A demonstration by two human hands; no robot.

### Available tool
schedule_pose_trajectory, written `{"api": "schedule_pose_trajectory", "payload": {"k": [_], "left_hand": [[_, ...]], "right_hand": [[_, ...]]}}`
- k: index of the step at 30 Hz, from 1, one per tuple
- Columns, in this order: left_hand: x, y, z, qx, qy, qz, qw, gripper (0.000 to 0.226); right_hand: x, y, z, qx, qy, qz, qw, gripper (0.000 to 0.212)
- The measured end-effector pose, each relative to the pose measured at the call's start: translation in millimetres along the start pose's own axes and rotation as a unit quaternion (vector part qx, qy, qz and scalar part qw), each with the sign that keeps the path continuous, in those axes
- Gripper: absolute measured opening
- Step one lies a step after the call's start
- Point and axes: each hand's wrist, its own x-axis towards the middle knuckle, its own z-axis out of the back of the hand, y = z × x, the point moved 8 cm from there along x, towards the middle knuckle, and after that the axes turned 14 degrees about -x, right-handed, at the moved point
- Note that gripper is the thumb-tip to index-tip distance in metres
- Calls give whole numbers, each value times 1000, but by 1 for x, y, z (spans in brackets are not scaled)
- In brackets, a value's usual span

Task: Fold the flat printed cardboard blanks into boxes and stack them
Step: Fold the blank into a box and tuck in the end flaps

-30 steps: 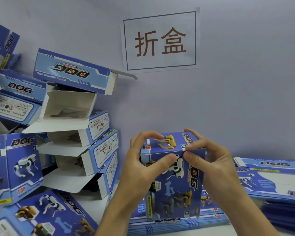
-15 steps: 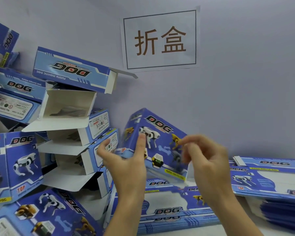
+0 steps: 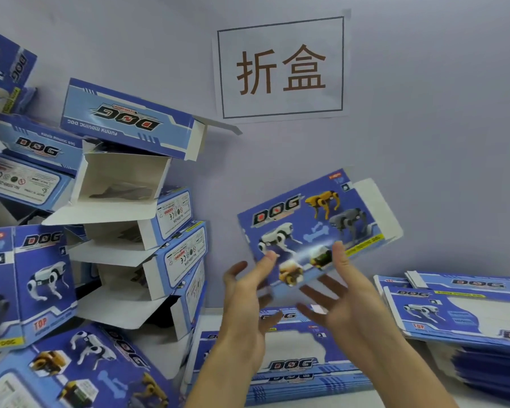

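Hands meet at the centre of the frame under a tilted blue box [image 3: 312,228]: the left hand [image 3: 248,293] touches its lower left corner with straight fingers, the right hand [image 3: 345,293] props its lower edge with fingers spread, neither gripping. Folded boxes [image 3: 136,219] pile at left; flat blanks [image 3: 289,369] lie below and at right
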Motion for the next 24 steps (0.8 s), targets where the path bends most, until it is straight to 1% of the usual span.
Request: {"api": "schedule_pose_trajectory", "payload": {"k": [1,3,4,6,8,10,11,14,16,17,19,20,22,24], "left_hand": [[-1,3,-2,42,25,23,999,81],[-2,6,-1,110,49,47,992,95],[-1,3,1,134,43,34,989,102],[0,-11,5,171,10,-41,984,105],[-2,-29,7,176,-12,-124,976,94],[-3,-40,6,160,3,-180,971,80],[-4,-43,5,158,19,-195,968,75],[-6,-47,2,145,68,-216,963,63],[-7,-49,-1,132,85,-231,960,49],[-8,-50,-3,133,85,-246,956,47],[-14,-53,-8,141,81,-295,942,49],[-17,-53,-11,144,85,-316,934,50],[-19,-44,-16,161,97,-330,925,55],[-18,-31,-17,183,94,-331,921,58]], "right_hand": [[3,0,8,12,-28,10,999,67],[6,0,23,17,-66,22,997,81],[8,2,29,0,-76,28,997,86],[8,6,38,-60,-78,43,994,93],[7,8,41,-131,-49,48,989,94],[6,5,38,-212,9,42,976,87],[5,3,35,-245,43,43,968,82],[3,-6,24,-306,132,46,942,80],[4,-13,18,-317,162,43,934,78],[4,-16,18,-324,164,48,930,80],[7,-18,17,-322,153,70,932,91],[8,-17,16,-292,144,87,942,94],[11,-12,13,-209,120,134,961,84],[11,-8,9,-160,104,168,967,69]]}}
